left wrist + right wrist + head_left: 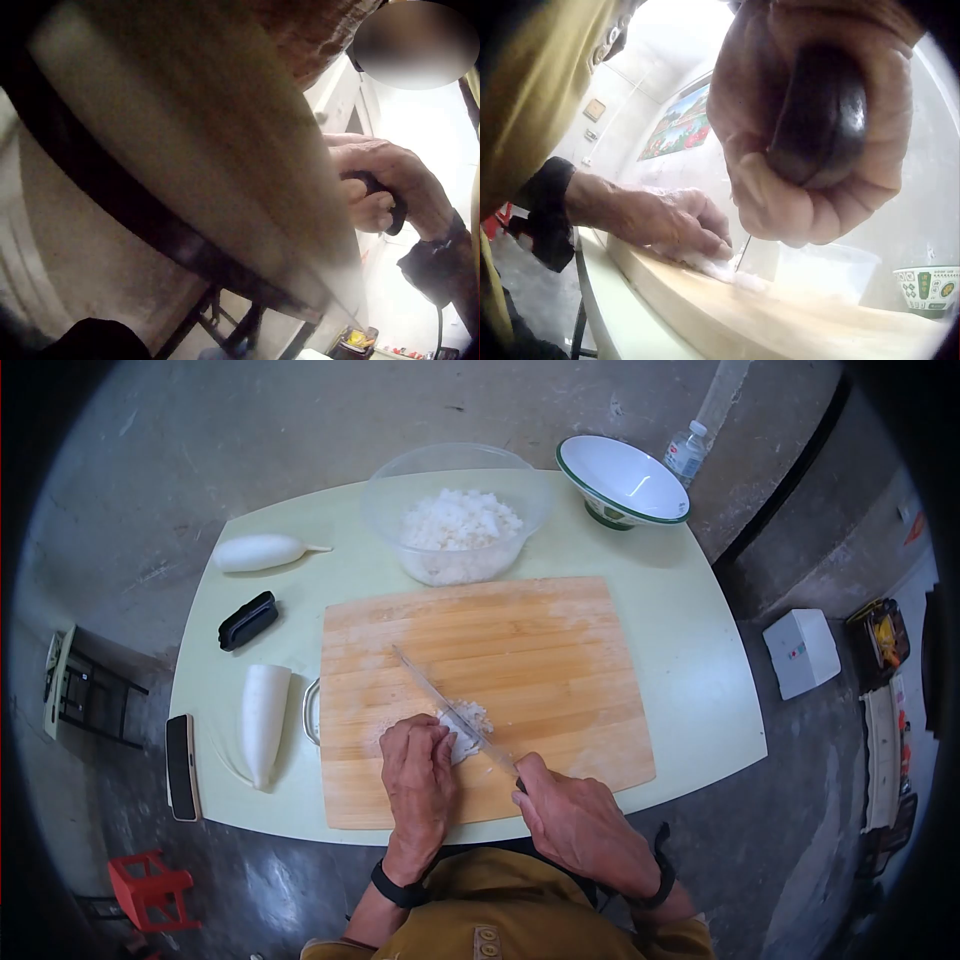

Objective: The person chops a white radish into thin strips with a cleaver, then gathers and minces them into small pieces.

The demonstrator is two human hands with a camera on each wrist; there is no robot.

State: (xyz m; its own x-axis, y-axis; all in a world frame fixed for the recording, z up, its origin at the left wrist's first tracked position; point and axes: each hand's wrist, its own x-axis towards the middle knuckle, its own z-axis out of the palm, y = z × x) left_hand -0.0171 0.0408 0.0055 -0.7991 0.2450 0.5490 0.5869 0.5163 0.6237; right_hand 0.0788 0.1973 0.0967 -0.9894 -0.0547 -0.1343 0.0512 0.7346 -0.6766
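Observation:
My right hand point(582, 827) grips a kitchen knife point(428, 690) by its dark handle point(821, 120); in the right wrist view the fingers wrap right round it. The blade slants away to the upper left over the wooden cutting board point(540, 660). Beside the blade, my left hand point(418, 775) holds white radish point(461, 746) down on the board with curled fingers. Small chopped bits point(474, 713) lie on the blade's far side. The right wrist view shows the left fingertips on the white pieces point(709, 267), close to the blade.
Behind the board stands a clear bowl point(385, 525) of chopped white radish, with a green-rimmed bowl point(630, 475) and a bottle point(686, 452) further right. Two whole radishes, one near point(266, 720) and one far point(260, 553), a black tray point(248, 621) and a phone point(182, 768) lie left.

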